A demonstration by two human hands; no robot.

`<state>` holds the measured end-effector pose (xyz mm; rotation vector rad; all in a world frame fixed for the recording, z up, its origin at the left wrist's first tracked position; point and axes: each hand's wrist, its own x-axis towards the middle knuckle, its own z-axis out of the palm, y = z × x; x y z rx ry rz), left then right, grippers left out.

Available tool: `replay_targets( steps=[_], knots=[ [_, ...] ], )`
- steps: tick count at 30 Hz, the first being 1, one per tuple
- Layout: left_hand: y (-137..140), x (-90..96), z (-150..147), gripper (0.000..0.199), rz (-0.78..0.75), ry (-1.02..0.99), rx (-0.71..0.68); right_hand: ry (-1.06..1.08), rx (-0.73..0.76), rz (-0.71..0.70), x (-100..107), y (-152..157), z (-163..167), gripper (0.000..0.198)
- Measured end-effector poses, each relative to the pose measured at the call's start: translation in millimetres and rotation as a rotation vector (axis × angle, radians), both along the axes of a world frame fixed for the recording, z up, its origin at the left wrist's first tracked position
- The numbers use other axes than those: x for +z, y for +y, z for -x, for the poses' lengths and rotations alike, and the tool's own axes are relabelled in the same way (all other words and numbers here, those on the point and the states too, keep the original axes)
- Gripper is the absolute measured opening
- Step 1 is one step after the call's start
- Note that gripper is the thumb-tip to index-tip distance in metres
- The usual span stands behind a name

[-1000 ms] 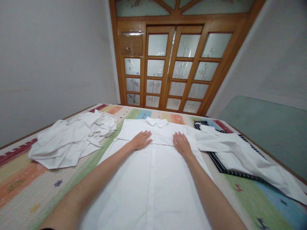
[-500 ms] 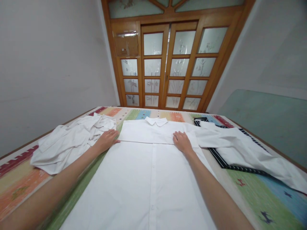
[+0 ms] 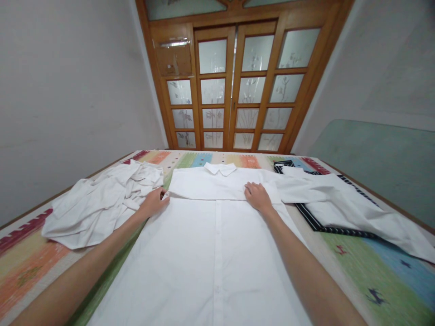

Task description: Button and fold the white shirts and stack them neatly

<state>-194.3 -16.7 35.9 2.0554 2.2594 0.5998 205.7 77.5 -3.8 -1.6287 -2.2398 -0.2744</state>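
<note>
A white button-up shirt [image 3: 183, 253] lies spread out front side up, its collar [image 3: 220, 169] at the far end. One sleeve [image 3: 210, 188] is folded straight across the chest; the other sleeve [image 3: 306, 188] stretches out to the right. At the left shoulder side, my left hand [image 3: 154, 203] pinches the edge of the folded sleeve between thumb and fingers, lifting it slightly. My right hand [image 3: 258, 196] rests palm down on the folded sleeve, right of the button line, fingers extended and slightly bent.
A crumpled heap of white cloth [image 3: 102, 203] lies on the left. Folded white clothing with black striped trim [image 3: 316, 225] sits at right, partly under the outstretched sleeve. Everything lies on a colourful patterned cover [image 3: 360, 271]. Wooden glazed doors [image 3: 231, 90] stand beyond.
My left hand has gone from resting with fingers stretched at the sleeve's edge to pinching and slightly raising that edge. My right hand stays in place on the shirt. The view has shifted slightly.
</note>
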Motion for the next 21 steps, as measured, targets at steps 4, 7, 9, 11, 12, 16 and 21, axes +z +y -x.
replay_targets(
  steps=[4,7,9,11,12,16,21],
  knots=[
    [-1.8,6.0,-8.9,0.031,-0.021,-0.129,0.071,0.007,0.001,0.001,-0.7,1.9,-0.5,0.034],
    [-1.3,8.6,-14.7,0.034,-0.041,-0.152,0.117,0.005,-0.002,0.007,-0.7,2.5,-0.8,0.033],
    [-0.1,9.2,-17.0,0.032,-0.057,-0.127,0.129,0.007,0.0,0.006,-0.8,2.7,-0.8,0.033],
    [0.6,9.5,-18.8,0.03,-0.072,-0.071,0.133,0.012,0.002,0.006,-1.0,2.8,-0.9,0.033],
    [0.6,9.6,-19.7,0.029,-0.08,-0.035,0.135,0.014,0.002,0.005,-1.2,2.9,-1.0,0.033],
    [-1.6,10.6,-24.5,0.029,-0.112,0.121,0.109,0.01,-0.002,0.0,-1.8,3.6,-1.2,0.033],
    [-4.3,10.2,-29.7,0.025,-0.193,0.289,0.03,0.007,-0.006,0.007,-1.0,2.9,-0.6,0.032]
  ],
)
